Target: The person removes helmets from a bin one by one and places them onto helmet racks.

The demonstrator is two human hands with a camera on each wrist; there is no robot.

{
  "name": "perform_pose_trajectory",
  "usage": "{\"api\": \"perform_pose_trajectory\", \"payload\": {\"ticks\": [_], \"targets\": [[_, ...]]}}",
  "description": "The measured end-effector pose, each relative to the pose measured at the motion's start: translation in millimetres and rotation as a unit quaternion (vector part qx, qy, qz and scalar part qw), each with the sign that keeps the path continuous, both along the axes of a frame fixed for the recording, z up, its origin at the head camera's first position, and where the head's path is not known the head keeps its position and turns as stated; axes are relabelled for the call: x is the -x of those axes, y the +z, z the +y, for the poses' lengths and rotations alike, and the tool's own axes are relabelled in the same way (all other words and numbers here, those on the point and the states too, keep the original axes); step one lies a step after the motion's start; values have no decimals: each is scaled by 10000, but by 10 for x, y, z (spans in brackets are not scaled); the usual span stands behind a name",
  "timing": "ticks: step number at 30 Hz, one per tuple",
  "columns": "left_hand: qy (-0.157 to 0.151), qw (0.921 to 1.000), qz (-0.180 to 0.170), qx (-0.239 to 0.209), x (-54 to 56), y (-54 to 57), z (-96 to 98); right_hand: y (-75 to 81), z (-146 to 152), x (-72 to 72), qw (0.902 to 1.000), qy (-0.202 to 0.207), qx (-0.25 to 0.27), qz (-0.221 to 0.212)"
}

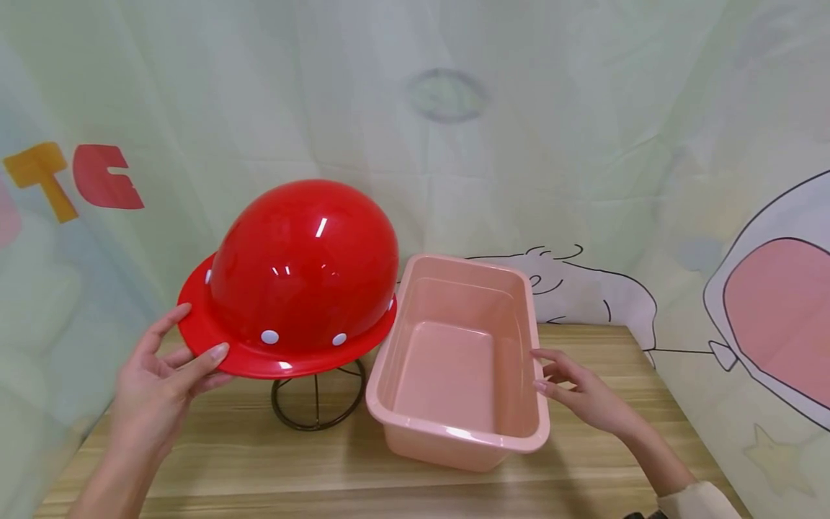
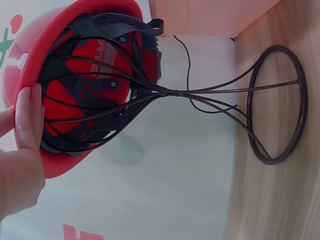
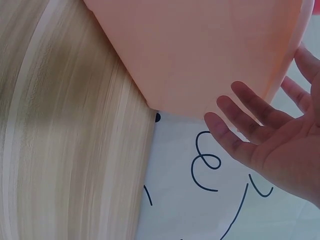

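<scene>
The red helmet is sitting on a wire stand at the left of the tabletop, its prongs spreading into the shell, presumably to hold it up. The left hand is pinching the near left of the brim, thumb above and fingers below, probably to steady it. Just right of the helmet, the pink basin is standing upright. The right hand is touching its right rim, fingers spreading loosely apart rather than clamping; I'm guessing it is lightly bracing the basin.

From above, the brim is hiding the stand's upper part; from below, dark straps are obscuring where the prongs are meeting the shell. The right sleeve is running out of view.
</scene>
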State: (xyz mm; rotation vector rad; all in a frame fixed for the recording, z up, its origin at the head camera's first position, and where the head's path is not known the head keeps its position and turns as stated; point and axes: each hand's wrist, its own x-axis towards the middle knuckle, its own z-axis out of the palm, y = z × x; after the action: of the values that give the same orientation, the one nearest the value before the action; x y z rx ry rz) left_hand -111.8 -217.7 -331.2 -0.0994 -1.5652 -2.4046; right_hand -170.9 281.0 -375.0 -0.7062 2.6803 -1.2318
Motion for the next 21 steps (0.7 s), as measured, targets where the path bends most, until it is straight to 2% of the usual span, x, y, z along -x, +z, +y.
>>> {"api": "perform_pose_trajectory", "payload": {"ticks": [10,15,21], "targets": [[-145,9998,-12,-142,-12,-20,-1,10,6,-4,10000,44,42,-12],[-51,9992,-390,28,5,-20,-24,19,4,-10,10000,45,49,-56],[-84,9969,-786,-39,17,-78,-69,28,-6,-15,9999,37,52,-154]]}}
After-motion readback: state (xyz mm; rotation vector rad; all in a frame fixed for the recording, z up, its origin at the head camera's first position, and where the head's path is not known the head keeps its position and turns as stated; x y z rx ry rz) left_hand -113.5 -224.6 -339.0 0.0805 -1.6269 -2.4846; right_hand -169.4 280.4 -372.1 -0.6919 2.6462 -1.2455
